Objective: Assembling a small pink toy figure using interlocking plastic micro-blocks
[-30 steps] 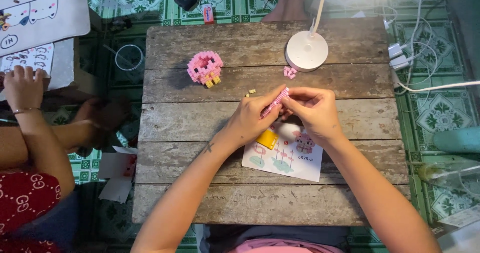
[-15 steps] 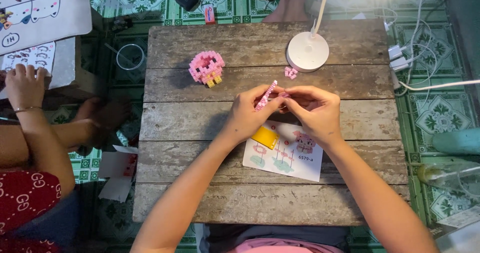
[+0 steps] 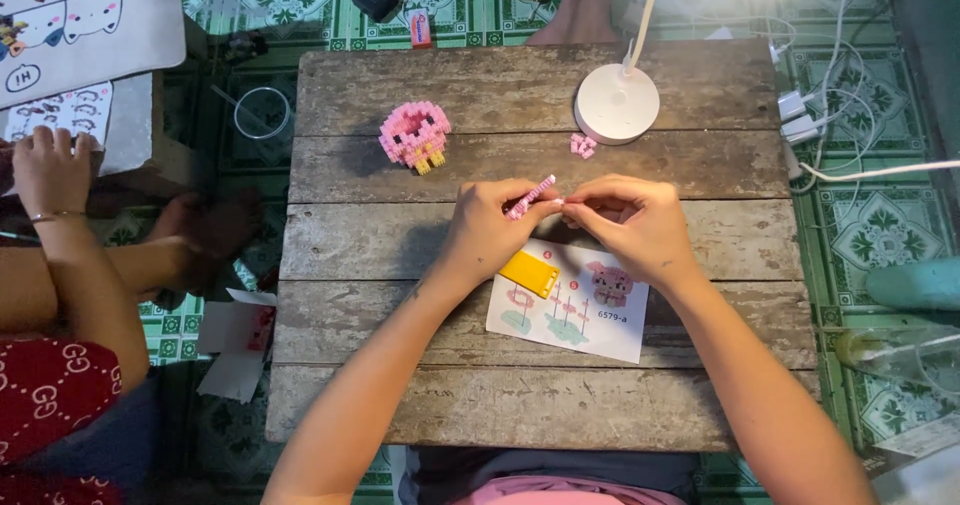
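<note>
Pink brick strip (image 3: 531,196): mid-desk (image 3: 400,385), pinched in left hand (image 3: 492,227) grip; right hand (image 3: 633,223) fingertips closed on its right end. Yellow tool (image 3: 529,273) on instruction sheet (image 3: 560,320) just near; pink brick figure (image 3: 414,135) far left, lamp base (image 3: 617,104) far right.

Your left hand (image 3: 490,230) and right hand (image 3: 630,225) pinch a pink brick strip (image 3: 531,196) just above the instruction sheet (image 3: 570,310), near the lamp base (image 3: 617,103).
</note>
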